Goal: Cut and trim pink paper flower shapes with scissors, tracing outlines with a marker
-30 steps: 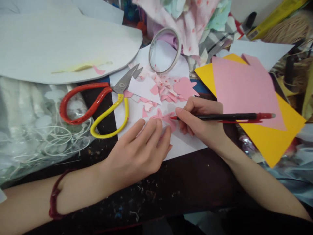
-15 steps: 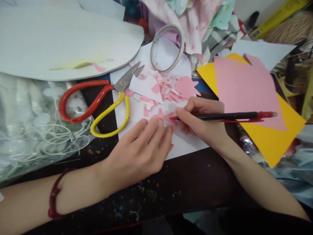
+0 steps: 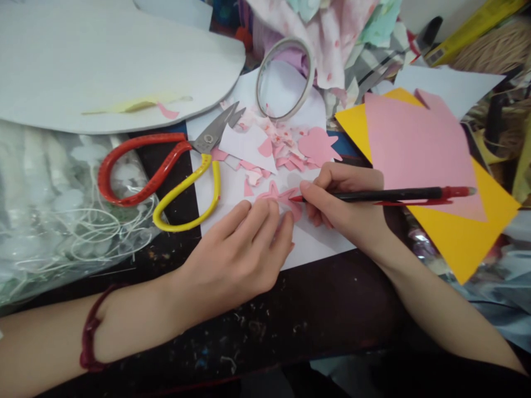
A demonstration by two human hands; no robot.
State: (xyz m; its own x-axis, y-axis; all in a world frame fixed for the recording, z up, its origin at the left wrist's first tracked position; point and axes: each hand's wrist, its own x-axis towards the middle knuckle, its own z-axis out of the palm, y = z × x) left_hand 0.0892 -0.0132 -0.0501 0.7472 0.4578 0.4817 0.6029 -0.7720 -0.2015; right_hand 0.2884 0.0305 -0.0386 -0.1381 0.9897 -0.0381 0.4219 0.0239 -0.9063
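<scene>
My right hand (image 3: 354, 221) is closed in a writing grip around a black and red pen (image 3: 390, 195), its barrel slanting out to the right and its red tip at the pink cutout (image 3: 295, 211). That cutout lies in the middle of the scene, on the white sheet (image 3: 319, 243), between my two hands. My left hand (image 3: 244, 257) comes in from the near left, its bent fingertips resting over the cutout's near left part and hiding some of it; I cannot tell whether the thumb pinches anything below. I wear a dark red bracelet (image 3: 89, 338) on that wrist. The sheet lies on a dark counter (image 3: 327, 304).

Left of the sheet's middle are scissors (image 3: 208, 138), blades slightly parted and pointing far right, with one red handle and one yellow. Just beyond my fingers are pink scraps (image 3: 290, 164), a white paper piece (image 3: 244, 145) and a second pink shape (image 3: 316, 145), with a tape ring (image 3: 311, 72) farther off. To the right, a pink sheet (image 3: 418, 149) overlaps a yellow sheet (image 3: 462, 243).
</scene>
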